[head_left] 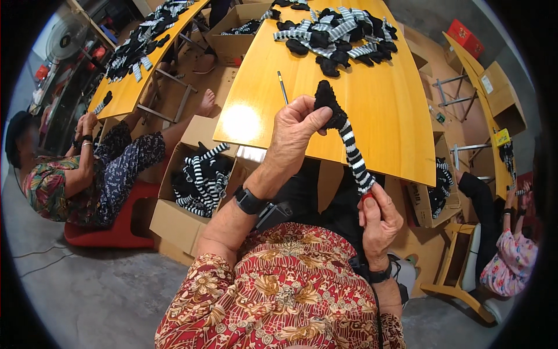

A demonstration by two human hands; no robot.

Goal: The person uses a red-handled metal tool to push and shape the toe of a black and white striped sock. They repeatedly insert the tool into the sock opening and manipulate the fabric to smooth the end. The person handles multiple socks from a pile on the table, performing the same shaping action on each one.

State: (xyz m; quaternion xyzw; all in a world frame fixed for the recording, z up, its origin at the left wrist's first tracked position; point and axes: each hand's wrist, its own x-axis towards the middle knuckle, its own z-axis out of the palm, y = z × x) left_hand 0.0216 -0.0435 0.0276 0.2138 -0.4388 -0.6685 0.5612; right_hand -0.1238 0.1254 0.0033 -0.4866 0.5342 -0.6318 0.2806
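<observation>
A narrow knitted piece with black and white stripes and a solid black end is stretched between my hands, above the near edge of the yellow table. My left hand pinches it at the black end, thumb across the fabric. Lower and to the right, my right hand grips the striped end between thumb and fingers. A small red bit shows at those fingertips; what it is I cannot tell. Farther back on the table lies a heap of similar knitted pieces, some grey-striped, some black.
An open cardboard box of striped pieces stands left of me; another box is on the right. A pen-like stick lies on the table. One person sits at the left table, another at the far right.
</observation>
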